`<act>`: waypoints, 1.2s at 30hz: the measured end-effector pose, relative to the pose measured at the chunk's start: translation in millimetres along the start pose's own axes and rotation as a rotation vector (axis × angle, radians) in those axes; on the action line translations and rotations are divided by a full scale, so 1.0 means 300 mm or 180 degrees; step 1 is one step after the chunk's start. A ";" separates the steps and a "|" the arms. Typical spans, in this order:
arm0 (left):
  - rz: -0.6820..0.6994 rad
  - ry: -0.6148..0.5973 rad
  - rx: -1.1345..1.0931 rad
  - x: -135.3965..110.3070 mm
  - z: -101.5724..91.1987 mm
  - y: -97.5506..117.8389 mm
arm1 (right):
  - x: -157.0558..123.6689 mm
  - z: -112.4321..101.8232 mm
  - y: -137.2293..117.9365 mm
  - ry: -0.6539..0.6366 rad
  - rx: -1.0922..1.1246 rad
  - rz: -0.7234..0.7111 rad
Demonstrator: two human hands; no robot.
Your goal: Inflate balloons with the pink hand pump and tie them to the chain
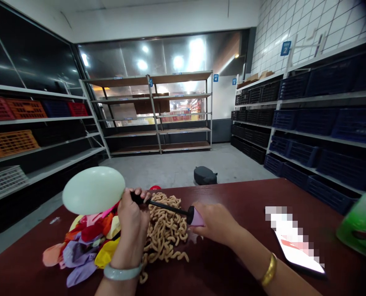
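Observation:
A pale green inflated balloon [93, 190] sits at the fingers of my left hand [134, 211], its neck hidden by them. That hand is closed around the black end of a hand balloon pump [167, 206]. A black rod runs across from it to a black collar and a lilac part, which my right hand [215, 224] grips. Below the balloon lies a heap of uninflated balloons [87, 242] in several colours, partly behind my left wrist. Between and beneath my hands is a pile of tan curled, snack-like pieces [166, 234].
The dark red table [232, 271] holds a lit phone [297, 246] on the right and a green package [360, 226] at its right edge. A red round thing [155, 188] shows at the far edge. Beyond, a dark bag [205, 175] lies on the floor between shelves with crates [295, 119].

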State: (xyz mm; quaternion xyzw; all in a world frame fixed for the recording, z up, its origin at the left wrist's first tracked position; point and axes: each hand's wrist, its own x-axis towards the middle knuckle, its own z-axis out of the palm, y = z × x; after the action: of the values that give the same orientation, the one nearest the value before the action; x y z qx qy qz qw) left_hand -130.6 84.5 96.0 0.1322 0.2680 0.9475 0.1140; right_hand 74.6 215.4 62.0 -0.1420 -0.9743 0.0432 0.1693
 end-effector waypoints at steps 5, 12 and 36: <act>-0.0035 -0.0070 0.0016 -0.037 -0.006 -0.095 | -0.001 0.009 0.016 -0.0098 -0.0188 0.0107; -0.0699 -0.0494 0.0071 -0.212 0.022 -0.244 | -0.003 0.028 -0.004 -0.0033 -0.0097 0.0163; -0.0077 -0.0126 0.0013 0.011 -0.020 -0.032 | 0.001 0.008 0.000 -0.0181 0.0061 0.0093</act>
State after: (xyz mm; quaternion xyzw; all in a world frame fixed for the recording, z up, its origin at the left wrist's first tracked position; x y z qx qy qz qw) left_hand -134.3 90.5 86.4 0.1479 0.2692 0.9427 0.1304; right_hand 73.7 215.2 59.9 -0.1534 -0.9761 0.0590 0.1422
